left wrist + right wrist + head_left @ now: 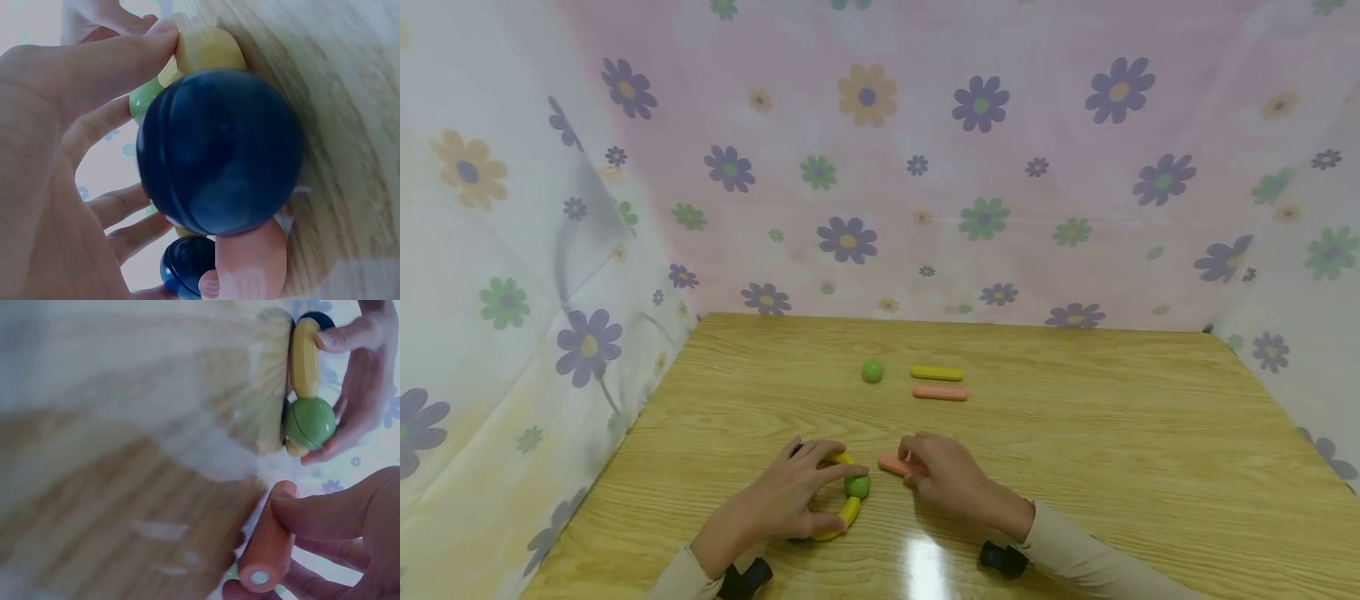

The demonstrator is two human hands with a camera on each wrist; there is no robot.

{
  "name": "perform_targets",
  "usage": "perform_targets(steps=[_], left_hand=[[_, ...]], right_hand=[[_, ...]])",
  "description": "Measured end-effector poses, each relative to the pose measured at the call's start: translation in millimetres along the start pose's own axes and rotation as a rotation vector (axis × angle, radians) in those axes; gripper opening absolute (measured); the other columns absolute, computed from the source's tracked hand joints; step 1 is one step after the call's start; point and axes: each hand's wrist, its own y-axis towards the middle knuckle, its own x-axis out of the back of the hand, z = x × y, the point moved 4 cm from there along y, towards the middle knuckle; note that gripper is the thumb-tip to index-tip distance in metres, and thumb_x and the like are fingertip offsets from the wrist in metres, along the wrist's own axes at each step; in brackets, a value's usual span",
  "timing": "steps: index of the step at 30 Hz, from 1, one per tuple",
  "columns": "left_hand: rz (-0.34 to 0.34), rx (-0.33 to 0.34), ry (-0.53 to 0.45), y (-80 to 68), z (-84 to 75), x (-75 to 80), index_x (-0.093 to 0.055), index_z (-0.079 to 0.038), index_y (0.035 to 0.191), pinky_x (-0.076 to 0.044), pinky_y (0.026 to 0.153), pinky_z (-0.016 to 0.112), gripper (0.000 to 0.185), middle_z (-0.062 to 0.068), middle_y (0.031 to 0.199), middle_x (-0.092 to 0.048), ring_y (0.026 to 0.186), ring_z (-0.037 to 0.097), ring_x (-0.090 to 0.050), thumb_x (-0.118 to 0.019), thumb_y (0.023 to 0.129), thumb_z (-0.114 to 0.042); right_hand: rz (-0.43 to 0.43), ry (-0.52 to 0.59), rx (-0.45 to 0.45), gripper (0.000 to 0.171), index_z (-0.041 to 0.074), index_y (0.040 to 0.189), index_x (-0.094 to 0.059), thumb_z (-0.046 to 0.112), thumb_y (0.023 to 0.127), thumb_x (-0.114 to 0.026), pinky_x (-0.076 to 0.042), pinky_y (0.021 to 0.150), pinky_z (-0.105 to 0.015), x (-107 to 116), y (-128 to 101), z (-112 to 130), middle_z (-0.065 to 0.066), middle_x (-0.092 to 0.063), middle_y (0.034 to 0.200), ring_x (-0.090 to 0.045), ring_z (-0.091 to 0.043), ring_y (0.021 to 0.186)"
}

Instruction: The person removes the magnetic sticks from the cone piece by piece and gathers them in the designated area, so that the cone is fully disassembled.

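Note:
My left hand [782, 496] spreads around a joined set of toy pieces near the front of the table. Its thumb lies on a curved yellow piece [851, 511], and a fingertip rests on a green ball [859, 487]. In the left wrist view, a large dark blue ball [219, 150] links the yellow piece with a pink piece [253, 262]; a second blue ball [187, 259] sits behind. To the right, my right hand [953, 479] pinches a pink stick [269, 544] between thumb and fingers. A round silvery spot shows on the stick's end. A gap separates stick and green ball.
Farther back on the wooden table [1075, 417] lie another green ball [872, 372], a straight yellow stick [936, 373] and a second pink stick [940, 392]. Flower-patterned cloth [910, 192] stands behind the table and along both sides.

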Motion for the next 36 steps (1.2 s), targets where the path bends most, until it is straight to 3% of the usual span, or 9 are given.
perform_targets(steps=[12,16,19,26,36], left_hand=[[-0.025,0.001,-0.025,-1.3,-2.3,1.3,-0.051,-0.029,0.137,-0.033,0.096,0.055,0.059,0.012,0.136,-0.045,0.125,0.029,-0.041,-0.062,0.085,-0.053],[-0.037,0.002,-0.016,-1.4,-2.1,2.0,-0.051,-0.029,0.137,-0.034,0.095,0.053,0.059,0.012,0.136,-0.046,0.124,0.029,-0.042,-0.061,0.084,-0.055],[-0.035,0.008,-0.016,-1.2,-1.7,2.1,-0.051,-0.03,0.137,-0.034,0.094,0.054,0.06,0.012,0.136,-0.046,0.124,0.029,-0.042,-0.061,0.084,-0.056],[-0.004,0.034,-0.01,-0.3,-0.8,1.8,-0.049,-0.032,0.138,-0.033,0.096,0.056,0.062,0.01,0.138,-0.044,0.126,0.029,-0.04,-0.059,0.084,-0.059],[-0.011,0.034,-0.017,0.3,-2.7,3.8,-0.048,-0.031,0.139,-0.034,0.094,0.06,0.063,0.011,0.137,-0.045,0.125,0.031,-0.04,-0.06,0.084,-0.058]], right_hand=[[-0.145,-0.093,-0.046,0.021,0.014,0.09,-0.066,0.001,0.076,-0.075,-0.044,0.054,-0.024,20,-3,-10,0.0,-0.061,0.084,-0.056,-0.014,0.07],[-0.167,-0.1,-0.061,0.019,0.014,0.088,-0.066,0.001,0.077,-0.075,-0.04,0.051,-0.023,27,-1,-16,0.001,-0.061,0.08,-0.051,-0.01,0.064],[-0.178,-0.096,-0.067,0.019,0.014,0.087,-0.066,0.001,0.077,-0.075,-0.038,0.05,-0.022,31,0,-21,0.003,-0.061,0.077,-0.046,-0.008,0.061],[-0.189,-0.081,-0.064,0.019,0.012,0.086,-0.067,-0.003,0.077,-0.073,-0.046,0.056,-0.025,39,4,-30,-0.001,-0.065,0.081,-0.06,-0.016,0.07],[-0.154,-0.036,-0.099,0.018,0.01,0.088,-0.068,-0.003,0.077,-0.073,-0.044,0.056,-0.026,46,10,-48,-0.001,-0.063,0.081,-0.057,-0.015,0.071]])
